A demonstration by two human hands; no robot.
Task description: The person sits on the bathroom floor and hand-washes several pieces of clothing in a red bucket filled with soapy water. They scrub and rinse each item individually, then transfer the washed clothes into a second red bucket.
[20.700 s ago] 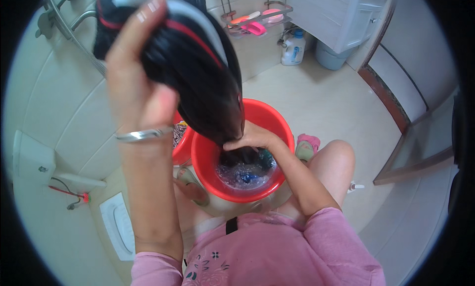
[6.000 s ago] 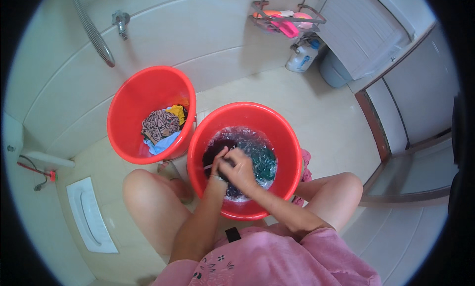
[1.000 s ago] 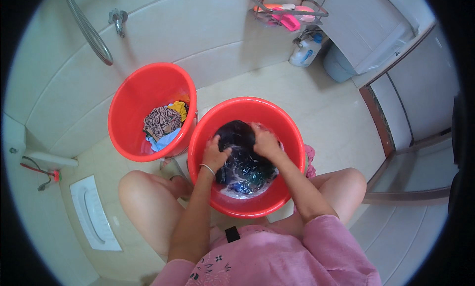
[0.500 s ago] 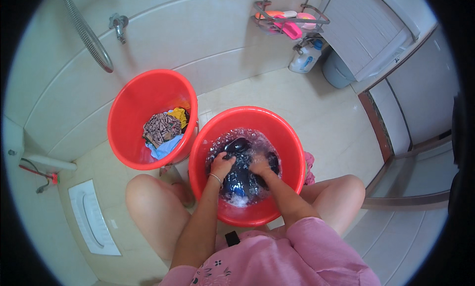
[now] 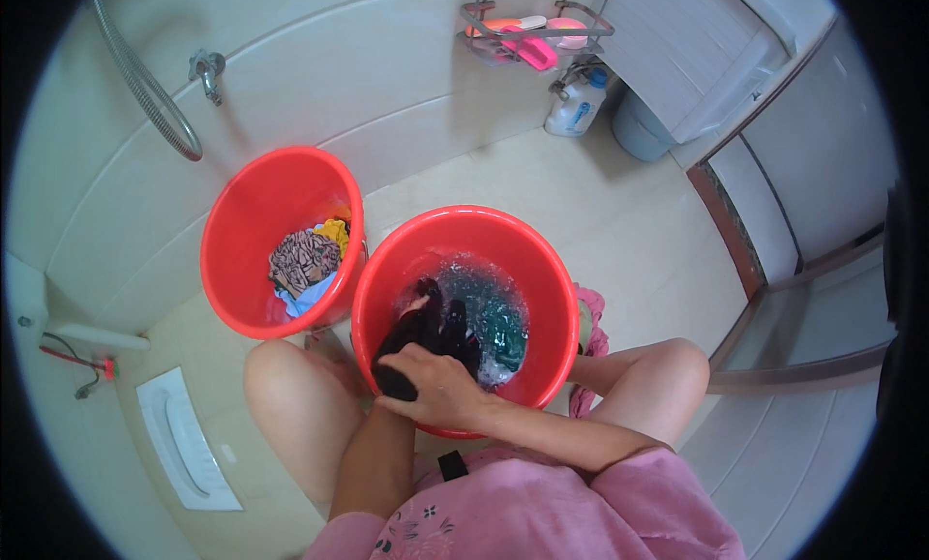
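Soapy water fills the lower part of a red bucket (image 5: 566, 299) between my knees. A wet black garment (image 5: 440, 328) hangs at its left side, partly in the water and partly bunched up at the near rim. My right hand (image 5: 447, 384) is closed on the bunched black cloth, crossing over my left wrist. Of my left hand (image 5: 395, 407) only a little shows under the cloth and my right hand; its fingers are hidden. Dark green cloth (image 5: 503, 332) lies under the water on the right, beside white foam.
Left of it stands a second red bucket (image 5: 232, 241) holding patterned, yellow and light blue clothes. Pink cloth (image 5: 592, 337) lies by my right knee. A squat toilet (image 5: 184, 444) is at left. Along the wall are a tap, shower hose, rack, white bottle (image 5: 578, 105) and grey bucket.
Both hands have come up from the water to the near left rim, lifting the black garment. My right hand has crossed over the left. Green cloth now shows in the water.
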